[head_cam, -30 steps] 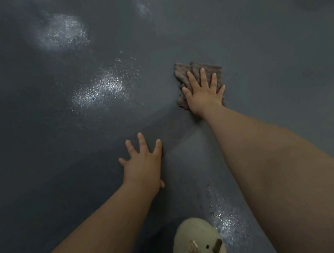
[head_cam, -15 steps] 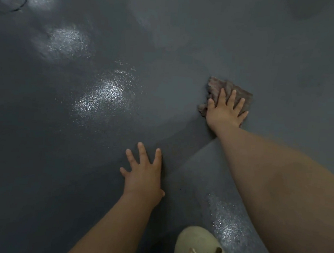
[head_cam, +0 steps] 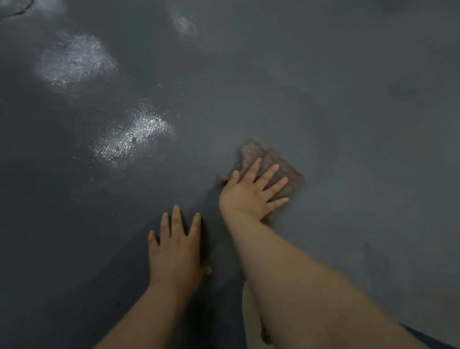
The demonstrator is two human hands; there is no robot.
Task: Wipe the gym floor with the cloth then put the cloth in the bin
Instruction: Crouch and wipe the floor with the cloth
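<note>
The right hand lies flat on the cloth, fingers spread straight, pressing it to the gym floor. Just beside the cloth, nearer the person, the left hand rests open on the floor. The cloth looks soft, limp, light; bunching its middle should lift it.

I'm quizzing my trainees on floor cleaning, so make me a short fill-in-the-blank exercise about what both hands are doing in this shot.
1. The right hand presses flat on the ____.
2. The left hand rests with spread fingers directly on the grey ____.
3. The cloth lies under the ____ hand.
4. The bright shiny patches on the floor lie to the ____ of the cloth.

Missing words: cloth; floor; right; left
</note>
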